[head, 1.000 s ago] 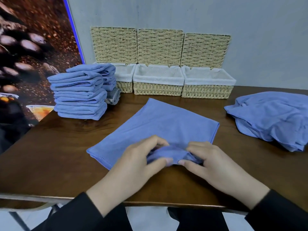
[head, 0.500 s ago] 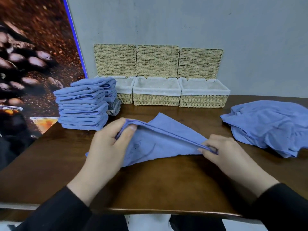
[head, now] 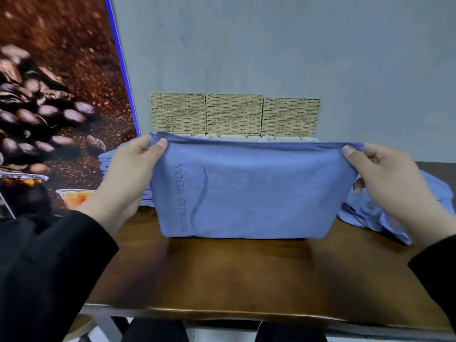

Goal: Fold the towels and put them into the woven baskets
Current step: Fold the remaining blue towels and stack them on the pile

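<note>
Left hand (head: 128, 178) and right hand (head: 387, 183) each pinch a top corner of the towel (head: 249, 191), stretching it taut, likely to square the fold.

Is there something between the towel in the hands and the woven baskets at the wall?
Nothing visible. The towel hangs from both hands directly before the baskets and hides their openings, so their contents cannot be seen.

Light: soft, even, slightly dim indoor | Glare: faint sheen on surface (head: 246, 275) toward 6 o'clock | Shadows: weak | Blur: mild softness overall | Distortion: wide-angle bending at 9 and 3 o'clock edges
</note>
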Demonstrator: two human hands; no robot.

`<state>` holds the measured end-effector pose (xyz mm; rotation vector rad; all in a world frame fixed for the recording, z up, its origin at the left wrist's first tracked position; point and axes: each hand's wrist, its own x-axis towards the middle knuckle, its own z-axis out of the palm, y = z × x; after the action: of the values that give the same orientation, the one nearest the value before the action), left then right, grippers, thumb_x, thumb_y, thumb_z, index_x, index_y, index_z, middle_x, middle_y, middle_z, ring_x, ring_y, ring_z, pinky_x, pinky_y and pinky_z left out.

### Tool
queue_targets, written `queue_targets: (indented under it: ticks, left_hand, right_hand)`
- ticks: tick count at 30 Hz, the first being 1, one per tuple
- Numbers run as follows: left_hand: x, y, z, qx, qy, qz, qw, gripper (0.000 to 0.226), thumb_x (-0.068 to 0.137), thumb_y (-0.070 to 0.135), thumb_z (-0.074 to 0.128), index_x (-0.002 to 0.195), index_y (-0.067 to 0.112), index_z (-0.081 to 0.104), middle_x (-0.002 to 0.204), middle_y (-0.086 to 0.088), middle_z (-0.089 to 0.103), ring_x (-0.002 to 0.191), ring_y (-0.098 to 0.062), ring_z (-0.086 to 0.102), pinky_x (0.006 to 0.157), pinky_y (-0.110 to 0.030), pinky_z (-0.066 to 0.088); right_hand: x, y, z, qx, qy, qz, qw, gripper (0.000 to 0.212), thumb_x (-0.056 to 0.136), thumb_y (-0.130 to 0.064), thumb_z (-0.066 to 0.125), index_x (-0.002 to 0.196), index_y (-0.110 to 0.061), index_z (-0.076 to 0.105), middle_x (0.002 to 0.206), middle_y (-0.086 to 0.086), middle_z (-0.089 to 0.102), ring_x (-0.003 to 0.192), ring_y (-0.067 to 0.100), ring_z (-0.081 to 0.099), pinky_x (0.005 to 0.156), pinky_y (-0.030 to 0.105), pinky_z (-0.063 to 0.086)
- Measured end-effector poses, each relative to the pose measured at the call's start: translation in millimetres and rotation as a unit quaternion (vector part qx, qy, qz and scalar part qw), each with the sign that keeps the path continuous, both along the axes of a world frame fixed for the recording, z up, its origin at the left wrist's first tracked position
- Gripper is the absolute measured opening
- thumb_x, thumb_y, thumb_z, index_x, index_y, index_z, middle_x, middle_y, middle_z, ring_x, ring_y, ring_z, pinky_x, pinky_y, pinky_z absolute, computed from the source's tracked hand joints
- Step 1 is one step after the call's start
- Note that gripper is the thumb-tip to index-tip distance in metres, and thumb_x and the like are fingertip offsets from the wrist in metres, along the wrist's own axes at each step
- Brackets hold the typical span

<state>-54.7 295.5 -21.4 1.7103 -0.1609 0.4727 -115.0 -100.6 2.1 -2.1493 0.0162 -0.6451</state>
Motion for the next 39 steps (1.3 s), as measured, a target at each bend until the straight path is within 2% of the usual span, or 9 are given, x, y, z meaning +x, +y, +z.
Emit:
queue_targets:
  ticks: [5, 9, 14, 19, 23, 28, 32, 35, 39]
  left_hand:
    - [23.2, -2.8, 14.9, 0.106, 0.025, 0.060, 0.992, 0.055, 0.095, 0.033, 0.067, 0.073, -0.005, 0.034, 0.070, -0.009, 0.028, 0.062, -0.022, 0.026, 0.060, -0.031, 0.022]
    - [46.7, -18.6, 34.2, 0.047, 0.102, 0.026, 0.993, 0.026, 0.099, 0.025, 0.064, 0.083, 0.011, 0.049, 0.082, -0.013, 0.042, 0.047, -0.026, 0.061, 0.042, -0.025, 0.041]
    - [59.2, -33.3, 60.8, -0.045, 0.012, 0.004, 0.999, 0.010, 0.102, 0.018, 0.056, 0.095, 0.015, 0.062, 0.100, -0.009, 0.067, 0.092, -0.025, 0.076, 0.091, -0.037, 0.060]
    - [39.2, -29.4, 35.9, -0.052, -0.039, 0.010, 0.998, 0.024, 0.099, 0.012, 0.056, 0.081, 0.020, 0.069, 0.091, -0.005, 0.073, 0.098, -0.024, 0.074, 0.092, -0.034, 0.057]
    - [16.9, -11.0, -40.3, 0.122, 0.013, -0.036, 0.992, 0.016, 0.099, 0.009, 0.057, 0.092, 0.014, 0.071, 0.097, -0.004, 0.077, 0.101, -0.030, 0.069, 0.094, -0.041, 0.052]
    - [-12.5, 25.8, -123.4, 0.380, 0.039, -0.166, 0.909, 0.015, 0.086, 0.039, 0.057, 0.077, 0.037, 0.068, 0.116, 0.028, 0.067, 0.115, -0.007, 0.060, 0.102, -0.019, 0.037]
    - [-10.8, 26.9, -120.9, 0.399, -0.040, -0.134, 0.906, 0.039, 0.094, 0.047, 0.050, 0.067, 0.025, 0.068, 0.102, 0.019, 0.069, 0.101, -0.014, 0.061, 0.094, -0.030, 0.040]
    - [3.2, -8.6, -108.2, 0.398, -0.060, -0.104, 0.909, 0.038, 0.097, 0.051, 0.047, 0.088, 0.025, 0.073, 0.101, 0.016, 0.069, 0.099, -0.013, 0.062, 0.092, -0.029, 0.045]
    - [14.0, -50.0, -124.8, 0.504, 0.035, -0.145, 0.851, 0.072, 0.091, 0.078, 0.023, 0.146, 0.040, 0.049, 0.156, 0.018, 0.040, 0.145, -0.002, 0.033, 0.120, -0.024, 0.022]
  right_hand:
    - [23.4, -9.4, 16.4, 0.028, 0.085, 0.043, 0.995, 0.034, 0.102, -0.037, 0.059, 0.083, -0.011, 0.068, 0.074, 0.005, 0.060, 0.061, 0.024, 0.050, 0.052, 0.030, 0.041]
    - [51.3, -5.2, 21.6, 0.174, 0.102, 0.097, 0.975, 0.027, 0.104, -0.025, 0.056, 0.091, -0.005, 0.067, 0.092, 0.012, 0.067, 0.083, 0.024, 0.066, 0.071, 0.032, 0.064]
    - [79.6, -8.1, 38.2, 0.157, -0.045, 0.093, 0.982, 0.024, 0.105, -0.024, 0.055, 0.082, -0.021, 0.062, 0.086, 0.009, 0.046, 0.086, 0.016, 0.053, 0.092, 0.034, 0.060]
    - [62.1, -9.8, 13.2, 0.157, -0.101, 0.101, 0.977, 0.022, 0.103, -0.020, 0.053, 0.084, -0.023, 0.063, 0.078, -0.007, 0.060, 0.086, 0.007, 0.062, 0.093, 0.025, 0.054]
    - [35.4, -20.1, -59.4, -0.013, -0.013, 0.085, 0.996, 0.024, 0.101, -0.010, 0.052, 0.094, -0.022, 0.071, 0.092, -0.016, 0.073, 0.091, 0.000, 0.063, 0.080, 0.008, 0.043]
    - [9.6, -48.7, -144.3, -0.150, 0.211, 0.253, 0.932, 0.012, 0.097, -0.029, 0.062, 0.086, -0.027, 0.067, 0.128, -0.032, 0.062, 0.134, -0.008, 0.047, 0.112, 0.025, 0.031]
    - [11.8, -42.3, -138.4, -0.148, 0.152, 0.218, 0.953, 0.022, 0.092, -0.049, 0.054, 0.086, -0.034, 0.070, 0.118, -0.025, 0.067, 0.119, -0.002, 0.059, 0.106, 0.027, 0.039]
    - [34.9, -19.7, -134.3, -0.168, 0.101, 0.158, 0.968, 0.023, 0.095, -0.053, 0.047, 0.098, -0.041, 0.067, 0.112, -0.024, 0.067, 0.110, -0.003, 0.061, 0.098, 0.026, 0.047]
    - [54.5, 8.6, -144.4, -0.280, 0.160, 0.200, 0.925, 0.043, 0.104, -0.045, 0.044, 0.147, -0.040, 0.045, 0.155, -0.028, 0.034, 0.145, -0.009, 0.024, 0.122, 0.024, 0.023]
